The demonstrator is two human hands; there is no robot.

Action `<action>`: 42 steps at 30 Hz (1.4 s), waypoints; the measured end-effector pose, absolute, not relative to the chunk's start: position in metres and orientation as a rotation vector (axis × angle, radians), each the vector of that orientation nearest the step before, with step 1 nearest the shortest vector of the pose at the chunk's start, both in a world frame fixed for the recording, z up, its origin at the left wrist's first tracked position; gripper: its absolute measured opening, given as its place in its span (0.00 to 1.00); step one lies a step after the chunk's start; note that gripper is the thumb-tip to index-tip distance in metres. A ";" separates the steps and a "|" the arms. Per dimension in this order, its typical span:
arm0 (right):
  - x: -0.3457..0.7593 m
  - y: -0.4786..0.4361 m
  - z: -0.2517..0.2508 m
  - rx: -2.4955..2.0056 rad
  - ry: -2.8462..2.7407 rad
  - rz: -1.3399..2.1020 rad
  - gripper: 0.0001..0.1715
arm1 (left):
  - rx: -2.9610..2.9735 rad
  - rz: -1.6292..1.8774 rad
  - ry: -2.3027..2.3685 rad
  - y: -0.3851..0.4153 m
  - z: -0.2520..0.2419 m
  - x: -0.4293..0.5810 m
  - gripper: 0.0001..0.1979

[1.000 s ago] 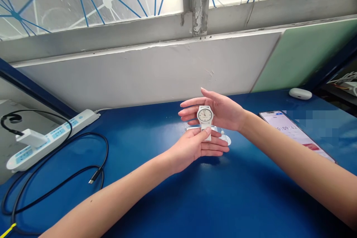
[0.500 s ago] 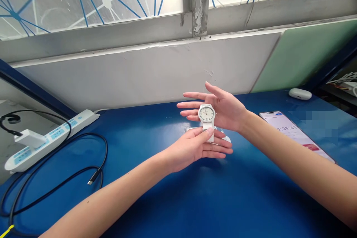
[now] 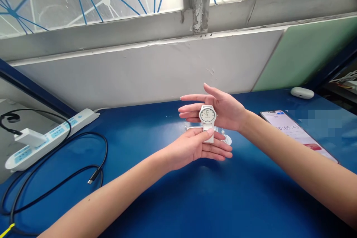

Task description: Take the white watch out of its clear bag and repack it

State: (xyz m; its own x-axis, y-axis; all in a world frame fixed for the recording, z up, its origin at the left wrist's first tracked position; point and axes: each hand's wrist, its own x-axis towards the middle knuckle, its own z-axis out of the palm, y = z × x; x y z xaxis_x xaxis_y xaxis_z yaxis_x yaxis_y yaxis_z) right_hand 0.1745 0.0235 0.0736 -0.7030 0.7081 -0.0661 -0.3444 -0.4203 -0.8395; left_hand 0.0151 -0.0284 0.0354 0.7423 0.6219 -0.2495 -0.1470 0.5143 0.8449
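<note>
A white wristwatch (image 3: pixel 208 115) with a round, pale dial faces up over the middle of the blue table. My left hand (image 3: pixel 192 148) pinches its white strap between the thumb and the fingers, which are stretched out beneath. Just behind the watch is my right hand (image 3: pixel 223 108), palm turned toward it, fingers spread and pointing left. Whether the right palm touches the watch case I cannot tell. Beneath the hands lies a clear plastic packet (image 3: pixel 227 139), mostly covered by them.
On the left lie a white power strip (image 3: pixel 57 134) with a plugged-in charger (image 3: pixel 30 137) and a looped black cable (image 3: pixel 104 148). To the right are a phone (image 3: pixel 295 130) showing a timer and a white earbud case (image 3: pixel 302 92). A wall panel (image 3: pixel 139 74) borders the blue table (image 3: pixel 178 200).
The fingers of my right hand have shifted slightly behind the watch. My left hand keeps its pinch on the strap, and the view has tilted a little.
</note>
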 end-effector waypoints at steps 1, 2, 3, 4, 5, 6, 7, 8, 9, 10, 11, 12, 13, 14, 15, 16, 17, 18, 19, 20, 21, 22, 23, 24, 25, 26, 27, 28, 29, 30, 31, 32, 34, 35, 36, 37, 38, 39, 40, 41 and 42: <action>0.174 0.024 0.073 -0.545 -1.149 2.146 0.34 | 0.924 0.493 0.582 -0.029 0.035 0.015 0.19; 0.174 0.024 0.073 -0.540 -1.165 2.149 0.35 | 0.925 0.497 0.587 -0.029 0.036 0.016 0.19; 0.175 0.024 0.074 -0.538 -1.176 2.148 0.35 | 0.926 0.507 0.595 -0.030 0.036 0.017 0.19; 0.175 0.024 0.074 -0.537 -1.180 2.145 0.35 | 0.927 0.522 0.604 -0.030 0.036 0.017 0.19; 0.176 0.024 0.074 -0.539 -1.179 2.142 0.35 | 0.929 0.539 0.612 -0.031 0.037 0.018 0.19; 0.176 0.025 0.073 -0.542 -1.175 2.140 0.35 | 0.930 0.559 0.620 -0.031 0.038 0.019 0.19; 0.176 0.025 0.073 -0.546 -1.168 2.139 0.35 | 0.929 0.576 0.627 -0.031 0.038 0.019 0.18; 0.177 0.025 0.073 -0.551 -1.164 2.138 0.35 | 0.927 0.589 0.632 -0.030 0.039 0.019 0.18; 0.177 0.026 0.072 -0.557 -1.163 2.135 0.35 | 0.925 0.599 0.635 -0.030 0.039 0.019 0.18; 0.177 0.026 0.072 -0.565 -1.164 2.130 0.34 | 0.924 0.606 0.638 -0.029 0.040 0.019 0.18; 0.177 0.026 0.072 -0.575 -1.169 2.117 0.34 | 0.924 0.611 0.640 -0.029 0.041 0.018 0.18; 0.177 0.026 0.073 -0.588 -1.183 2.093 0.33 | 0.929 0.615 0.643 -0.029 0.042 0.018 0.18; 0.177 0.025 0.075 -0.605 -1.209 2.053 0.32 | 0.938 0.620 0.647 -0.028 0.044 0.017 0.18; 0.177 0.024 0.078 -0.625 -1.250 1.995 0.31 | 0.949 0.620 0.646 -0.027 0.046 0.016 0.18; 0.178 0.023 0.081 -0.650 -1.304 1.920 0.30 | 0.961 0.626 0.648 -0.027 0.048 0.014 0.17; 0.180 0.021 0.085 -0.683 -1.371 1.827 0.28 | 0.981 0.644 0.651 -0.026 0.050 0.013 0.17; 0.182 0.018 0.089 -0.718 -1.446 1.720 0.26 | 1.022 0.669 0.663 -0.025 0.051 0.012 0.16; 0.185 0.014 0.093 -0.760 -1.523 1.600 0.25 | 1.085 0.703 0.685 -0.024 0.052 0.010 0.16; 0.188 0.010 0.095 -0.802 -1.600 1.466 0.23 | 1.173 0.752 0.716 -0.023 0.053 0.009 0.15; 0.192 0.004 0.096 -0.832 -1.677 1.310 0.22 | 1.284 0.806 0.756 -0.022 0.052 0.008 0.14; 0.196 -0.002 0.095 -0.848 -1.751 1.128 0.20 | 1.414 0.869 0.809 -0.021 0.051 0.006 0.14; 0.201 -0.009 0.092 -0.875 -1.828 0.942 0.17 | 1.551 0.952 0.850 -0.019 0.049 0.005 0.13; 0.205 -0.015 0.086 -0.894 -1.900 0.763 0.15 | 1.691 1.002 0.895 -0.019 0.047 0.004 0.13; 0.209 -0.022 0.079 -0.919 -1.933 0.613 0.17 | 1.832 1.011 0.946 -0.018 0.044 0.003 0.13; 0.213 -0.028 0.071 -0.944 -1.965 0.501 0.20 | 1.964 1.003 0.989 -0.019 0.041 0.002 0.13; 0.216 -0.034 0.061 -0.951 -1.991 0.429 0.22 | 2.089 0.988 1.015 -0.019 0.038 0.002 0.13; 0.219 -0.039 0.051 -0.968 -2.004 0.399 0.22 | 2.205 0.972 1.030 -0.020 0.035 0.002 0.13; 0.221 -0.043 0.042 -0.975 -1.990 0.387 0.22 | 2.311 0.961 1.035 -0.020 0.031 0.002 0.13; 0.222 -0.047 0.033 -0.974 -1.965 0.377 0.21 | 2.407 0.967 1.045 -0.021 0.027 0.002 0.13; 0.223 -0.049 0.025 -0.994 -1.937 0.367 0.19 | 2.494 0.982 1.056 -0.022 0.022 0.003 0.13; 0.224 -0.051 0.019 -1.010 -1.933 0.355 0.19 | 2.565 0.995 1.055 -0.023 0.019 0.004 0.13; 0.224 -0.053 0.015 -0.998 -1.947 0.346 0.18 | 2.614 1.010 1.048 -0.024 0.015 0.005 0.13; 0.224 -0.054 0.009 -0.964 -1.982 0.335 0.19 | 2.675 1.021 1.042 -0.025 0.010 0.006 0.13; 0.224 -0.055 0.007 -0.942 -2.002 0.340 0.20 | 2.695 1.021 1.039 -0.026 0.008 0.007 0.13; 0.224 -0.055 0.007 -0.923 -2.020 0.349 0.20 | 2.709 1.019 1.038 -0.026 0.007 0.007 0.13; 0.224 -0.054 0.006 -0.906 -2.037 0.365 0.20 | 2.721 1.011 1.032 -0.026 0.006 0.007 0.13; 0.225 -0.054 0.006 -0.892 -2.055 0.381 0.20 | 2.729 1.004 1.023 -0.026 0.005 0.007 0.14; 0.227 -0.053 0.006 -0.883 -2.074 0.392 0.20 | 2.730 0.993 1.013 -0.025 0.004 0.006 0.14; 0.229 -0.051 0.006 -0.884 -2.091 0.395 0.20 | 2.727 0.977 1.003 -0.024 0.003 0.006 0.15; 0.232 -0.049 0.006 -0.890 -2.107 0.385 0.20 | 2.721 0.956 1.002 -0.024 0.002 0.005 0.17; 0.236 -0.047 0.005 -0.902 -2.120 0.361 0.20 | 2.713 0.924 1.012 -0.023 0.001 0.005 0.20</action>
State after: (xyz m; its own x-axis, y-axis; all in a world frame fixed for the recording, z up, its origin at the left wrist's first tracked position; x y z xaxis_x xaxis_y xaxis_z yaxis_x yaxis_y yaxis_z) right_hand 0.2357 -0.0470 0.0055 -0.4372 0.7063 0.5567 0.4821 0.7066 -0.5180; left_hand 0.0046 -0.0225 0.0007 0.5946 0.6239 0.5071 0.5620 -0.7736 0.2928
